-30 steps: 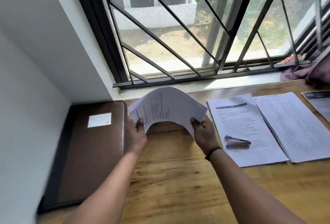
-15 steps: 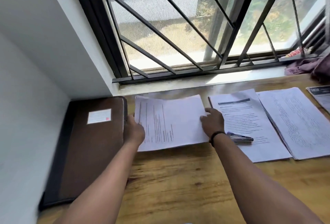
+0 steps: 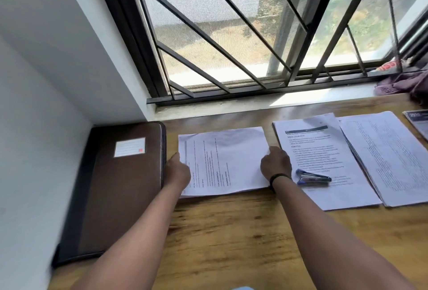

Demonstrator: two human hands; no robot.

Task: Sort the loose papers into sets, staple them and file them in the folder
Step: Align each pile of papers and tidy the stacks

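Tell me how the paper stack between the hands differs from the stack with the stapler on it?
The stack between the hands lies sideways, its text lines running away from the person; the stack under the stapler lies upright with a dark header bar. The left hand and right hand touch the first; only the stapler rests on the second. Both are white printed sheets, flat on the wooden table.
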